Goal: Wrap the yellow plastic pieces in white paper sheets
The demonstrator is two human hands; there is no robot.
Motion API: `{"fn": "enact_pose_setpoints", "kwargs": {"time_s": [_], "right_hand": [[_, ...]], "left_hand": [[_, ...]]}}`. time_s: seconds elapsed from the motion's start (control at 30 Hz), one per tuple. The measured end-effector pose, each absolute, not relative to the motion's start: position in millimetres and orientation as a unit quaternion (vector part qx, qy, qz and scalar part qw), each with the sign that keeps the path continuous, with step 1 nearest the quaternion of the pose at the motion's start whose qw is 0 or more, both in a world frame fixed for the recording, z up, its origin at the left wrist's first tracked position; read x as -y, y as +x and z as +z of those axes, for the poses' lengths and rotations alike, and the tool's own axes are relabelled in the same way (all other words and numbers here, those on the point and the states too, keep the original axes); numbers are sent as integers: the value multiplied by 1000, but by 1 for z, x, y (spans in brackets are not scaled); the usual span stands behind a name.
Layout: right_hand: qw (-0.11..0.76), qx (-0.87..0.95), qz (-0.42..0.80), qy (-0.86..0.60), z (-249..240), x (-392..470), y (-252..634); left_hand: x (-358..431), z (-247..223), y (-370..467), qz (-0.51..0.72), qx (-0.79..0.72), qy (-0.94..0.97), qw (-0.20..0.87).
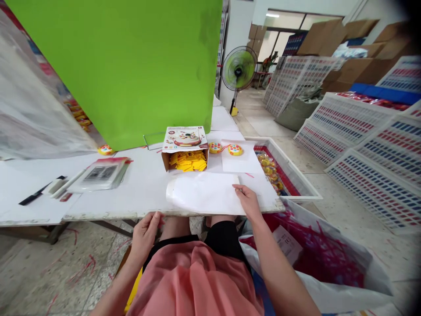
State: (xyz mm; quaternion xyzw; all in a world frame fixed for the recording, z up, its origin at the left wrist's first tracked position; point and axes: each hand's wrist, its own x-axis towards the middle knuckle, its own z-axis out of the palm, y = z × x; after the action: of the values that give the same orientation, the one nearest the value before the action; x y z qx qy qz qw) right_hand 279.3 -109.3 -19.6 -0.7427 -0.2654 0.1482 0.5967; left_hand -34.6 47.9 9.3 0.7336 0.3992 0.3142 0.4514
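Note:
My right hand (247,201) rests at the table's front edge, its thumb and fingers closed on the right end of a white sheet (200,193). The sheet lies on the tabletop and its left end curls over; whether it is paper or plastic is unclear. Just below the table edge, my left hand (145,231) is closed, thumb against the fingers. What it holds, if anything, is hidden. Behind the sheet stands an open printed carton (186,139) full of small yellow packets (189,161). Two round yellow toys with coloured dots (235,150) lie to its right.
To the left are a stack of clear plastic bags (101,174) and a black-handled knife (41,192). A green board (138,66) rises behind the table. On the right are a white crate (297,177) of packed toys and a large open bag (342,285) below.

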Motion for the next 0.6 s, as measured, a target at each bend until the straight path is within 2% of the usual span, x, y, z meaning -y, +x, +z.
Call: {"fn": "enact_pose_setpoints", "kwargs": {"time_s": [0.13,0.4,0.6], "right_hand": [[591,263,152,-747,-16,108,278],[571,265,157,-761,-7,108,274],[544,269,187,-772,-9,113,275]], "left_hand": [[-71,21,-19,348,-398,752,394],[-95,20,14,324,-355,746,460],[-94,15,18,297,-374,752,455]]}}
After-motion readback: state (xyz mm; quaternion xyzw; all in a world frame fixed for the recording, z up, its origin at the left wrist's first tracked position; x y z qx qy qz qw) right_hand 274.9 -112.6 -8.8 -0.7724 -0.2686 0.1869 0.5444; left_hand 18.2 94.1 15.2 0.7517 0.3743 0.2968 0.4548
